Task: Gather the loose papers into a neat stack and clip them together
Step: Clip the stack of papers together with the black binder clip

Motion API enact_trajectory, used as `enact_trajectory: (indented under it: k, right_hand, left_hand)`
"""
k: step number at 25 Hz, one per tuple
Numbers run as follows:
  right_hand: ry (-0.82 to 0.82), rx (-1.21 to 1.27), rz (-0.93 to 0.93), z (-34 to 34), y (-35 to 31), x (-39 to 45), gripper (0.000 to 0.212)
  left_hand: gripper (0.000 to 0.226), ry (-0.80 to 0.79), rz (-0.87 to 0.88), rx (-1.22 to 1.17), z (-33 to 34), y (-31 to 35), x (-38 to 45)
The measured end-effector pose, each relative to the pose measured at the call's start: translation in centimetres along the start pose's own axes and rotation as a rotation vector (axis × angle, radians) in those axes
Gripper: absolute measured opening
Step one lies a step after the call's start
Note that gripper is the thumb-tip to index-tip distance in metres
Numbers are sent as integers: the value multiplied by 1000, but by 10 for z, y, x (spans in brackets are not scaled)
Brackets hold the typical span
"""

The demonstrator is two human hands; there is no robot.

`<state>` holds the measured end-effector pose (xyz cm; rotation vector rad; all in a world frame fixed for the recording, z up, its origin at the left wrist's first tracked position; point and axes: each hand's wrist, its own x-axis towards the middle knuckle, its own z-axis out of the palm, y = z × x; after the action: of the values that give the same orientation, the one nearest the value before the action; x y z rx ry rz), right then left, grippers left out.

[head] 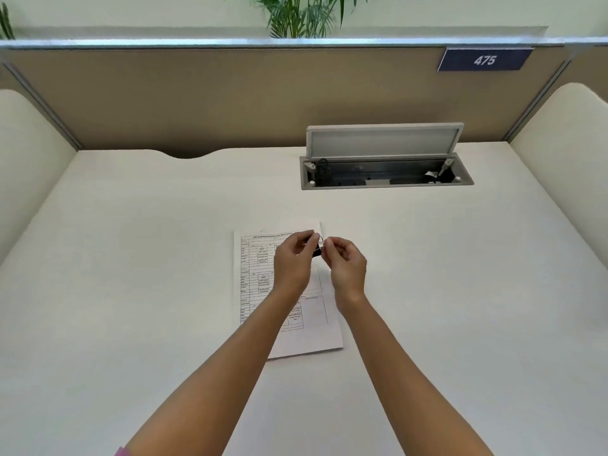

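White papers (286,337) lay gathered in one stack near the middle of the desk (131,258), with a printed form on top and the edge of a lower sheet peeking out at the stack's far right corner. Both hands hovered above the far end of that stack: the left hand (291,263) and the right hand (347,266) were each pinched shut on a wire handle of a small black binder clip (317,251) held between them. Whether the clip's mouth was already spread could not be told, since the fingers hid most of it. Beyond the stack and to its right, a cable box (386,174) sat sunk in the desk with its lid raised. From here the likely trouble was a slip: if a handle sprang free, the clip could snap shut or drop. And because the sheets seemed slightly out of line at that corner, the clip might bite only some of them or fix the stack crooked.
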<state>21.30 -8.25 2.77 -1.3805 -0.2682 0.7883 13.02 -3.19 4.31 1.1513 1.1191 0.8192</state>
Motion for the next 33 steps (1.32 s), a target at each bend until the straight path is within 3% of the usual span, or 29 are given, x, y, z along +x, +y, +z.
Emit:
enact_trajectory:
  k: [5, 8, 14, 22, 25, 29, 33]
  right_hand:
    - [-128, 149, 103, 33, 8, -13, 5]
    - [-227, 78, 82, 43, 11, -15, 6]
    - [-443, 77, 146, 49, 8, 1, 45]
    - [-596, -124, 126, 53, 9, 22, 38]
    - [-562, -98, 119, 61, 10, 25, 43]
    - [-372, 43, 78, 78, 20, 29, 47]
    - [-196, 96, -5, 99, 33, 31, 35]
  left_hand:
    - [24, 42, -53, -195, -42, 0, 6]
    - [24, 39, -50, -185, -57, 1, 9]
    - [20, -70, 2, -120, -81, 4, 19]
    - [16, -92, 38, -1, -100, 1, 34]
    - [20, 36, 123, 69, -104, -5, 37]
    - [71, 303, 88, 428, -117, -24, 41]
    - [102, 322, 57, 663, -124, -36, 45]
